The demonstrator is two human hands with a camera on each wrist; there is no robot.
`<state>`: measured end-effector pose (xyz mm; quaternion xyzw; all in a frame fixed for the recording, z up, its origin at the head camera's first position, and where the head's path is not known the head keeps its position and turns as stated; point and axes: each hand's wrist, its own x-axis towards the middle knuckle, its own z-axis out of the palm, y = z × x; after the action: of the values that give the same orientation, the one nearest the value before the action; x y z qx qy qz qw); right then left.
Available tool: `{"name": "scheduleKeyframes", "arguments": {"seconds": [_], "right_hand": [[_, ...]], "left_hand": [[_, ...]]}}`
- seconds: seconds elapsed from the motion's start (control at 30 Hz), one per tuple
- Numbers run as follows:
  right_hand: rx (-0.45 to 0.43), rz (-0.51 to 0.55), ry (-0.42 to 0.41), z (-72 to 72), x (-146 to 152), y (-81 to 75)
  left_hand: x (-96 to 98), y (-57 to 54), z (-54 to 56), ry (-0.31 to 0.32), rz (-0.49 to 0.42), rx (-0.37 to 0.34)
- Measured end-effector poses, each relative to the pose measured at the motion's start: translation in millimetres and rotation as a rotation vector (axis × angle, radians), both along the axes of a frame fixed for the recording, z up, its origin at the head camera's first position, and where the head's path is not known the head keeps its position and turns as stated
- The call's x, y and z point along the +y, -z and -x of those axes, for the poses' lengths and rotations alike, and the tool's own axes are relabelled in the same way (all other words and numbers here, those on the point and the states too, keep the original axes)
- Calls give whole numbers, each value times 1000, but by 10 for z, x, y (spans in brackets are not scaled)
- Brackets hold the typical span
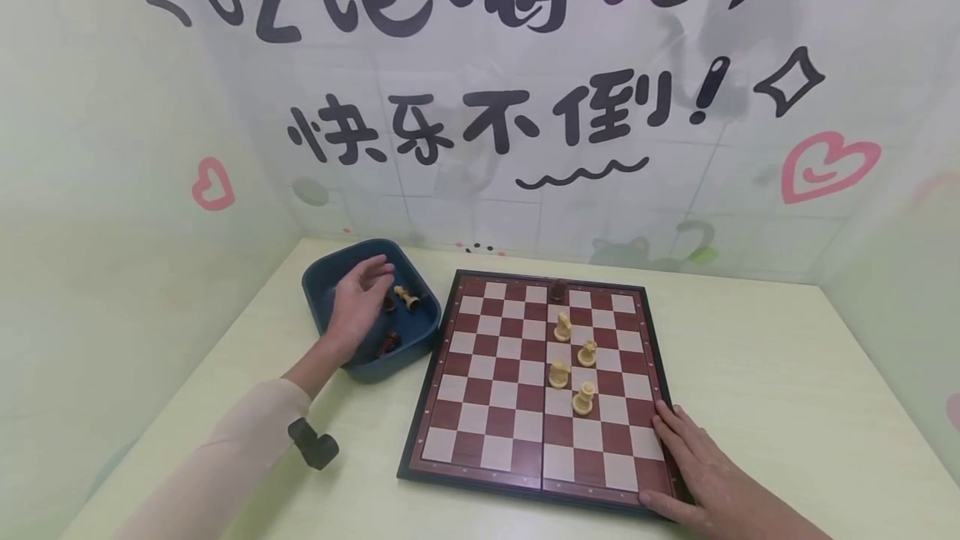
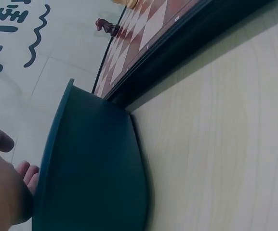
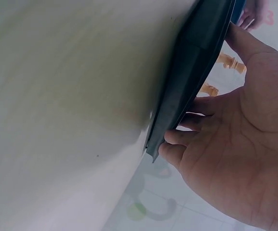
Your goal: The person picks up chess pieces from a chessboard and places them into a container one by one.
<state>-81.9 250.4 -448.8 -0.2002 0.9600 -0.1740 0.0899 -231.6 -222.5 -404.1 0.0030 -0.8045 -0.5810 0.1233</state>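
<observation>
My left hand [image 1: 362,298] reaches over the blue plastic bin [image 1: 318,283], its fingers loosely bent and no piece visible in them. Inside the bin lie a cream chess piece [image 1: 407,298] and a dark red piece [image 1: 389,345]. In the left wrist view the bin wall [image 2: 95,163] covers much of the work. My right hand [image 1: 701,465] rests along the right edge of the chessboard [image 1: 480,418], the thumb near its front corner. On the board stand several cream pieces, among them a knight [image 1: 558,374], and a dark red knight [image 2: 107,27] at the far edge.
The board stands on a pale wood-grain table [image 1: 757,373], close beside the bin. Behind it rises a wall covering [image 1: 480,215] with large dark lettering and pink hearts. A dark wrist-camera mount [image 1: 313,444] hangs by the left sleeve [image 1: 232,452].
</observation>
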Motion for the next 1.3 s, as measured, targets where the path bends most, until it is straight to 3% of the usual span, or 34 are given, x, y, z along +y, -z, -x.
{"name": "scheduleKeyframes", "arguments": {"seconds": [0.23, 0.87, 1.1, 1.3], "right_hand": [[-14, 0, 3, 2, -9, -9], [-25, -3, 4, 5, -7, -21], [20, -8, -19, 0, -3, -19], [-61, -4, 24, 2, -20, -53]], "left_hand": [[111, -24, -9, 62, 10, 5], [433, -62, 86, 74, -23, 17], [590, -95, 137, 110, -58, 38], [733, -130, 221, 136, -116, 97]]}}
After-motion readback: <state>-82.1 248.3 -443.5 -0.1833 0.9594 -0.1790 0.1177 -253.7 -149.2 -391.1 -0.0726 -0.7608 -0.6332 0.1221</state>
